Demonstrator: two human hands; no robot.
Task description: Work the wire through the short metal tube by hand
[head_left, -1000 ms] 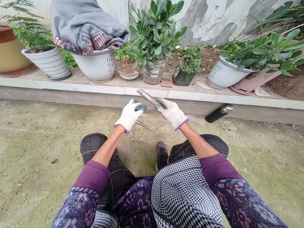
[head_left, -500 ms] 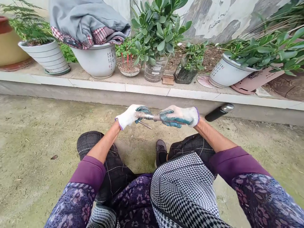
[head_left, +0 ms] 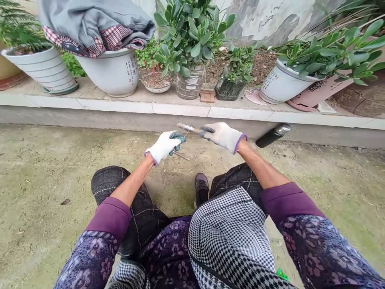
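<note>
My right hand (head_left: pixel 224 135), in a white work glove with grey-green fingers, grips one end of a short stick (head_left: pixel 197 130). Silvery wire (head_left: pixel 188 128) is wound around the stick's left part. A thin strand of it runs down to my left hand (head_left: pixel 168 144), gloved the same way, whose fingers pinch that strand. The stick tilts, its free left end raised and pointing away from me. A thin brown rod (head_left: pixel 182 155) shows just below my left fingers; I cannot tell whether it lies on the ground or is held.
A black flask (head_left: pixel 272 135) with a silver cap is by the tiled ledge (head_left: pixel 180 109), right of my hands. Potted plants, a white pot (head_left: pixel 105 74) topped with folded cloth, and a small wooden block (head_left: pixel 207 95) line the ledge. My knees flank the concrete ground (head_left: pixel 168 188).
My hands have drawn apart from the stick's two ends. My left hand has let go of the stick and now holds the wire strand. The stick has tilted, its left end rising.
</note>
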